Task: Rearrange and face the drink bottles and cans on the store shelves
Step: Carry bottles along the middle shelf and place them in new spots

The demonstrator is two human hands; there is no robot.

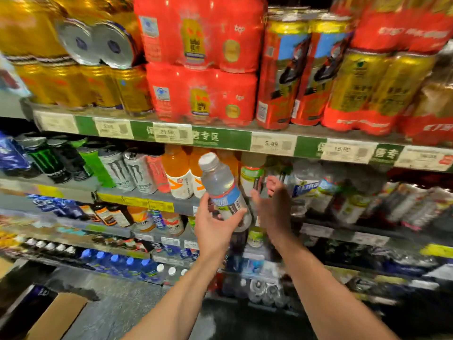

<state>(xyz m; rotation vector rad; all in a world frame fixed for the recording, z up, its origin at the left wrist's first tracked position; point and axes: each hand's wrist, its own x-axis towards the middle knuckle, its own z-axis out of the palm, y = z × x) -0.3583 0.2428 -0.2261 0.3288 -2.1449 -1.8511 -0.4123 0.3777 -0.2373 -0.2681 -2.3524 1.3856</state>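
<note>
1. Store shelves (147, 130) hold cans and bottles.
2. Left hand (215, 224) grips a clear bottle (224, 190), tilted, before the orange bottles (176, 168).
3. Right hand (272, 207) beside it, fingers loosely spread, holds nothing.

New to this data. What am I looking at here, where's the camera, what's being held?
There is no robot: a person works bare-handed, and the single picture comes from a wide-angle camera on their head, looking forward and down at store shelves. The left hand grips a clear bottle with a white cap and blue label, tilted, in front of the shelf. The right hand is open beside it and holds nothing. Behind stand orange bottles, with Monster cans to their left. The shelf above carries red can packs and gold cans, with price tags on its edge. Much is blurred.
</note>
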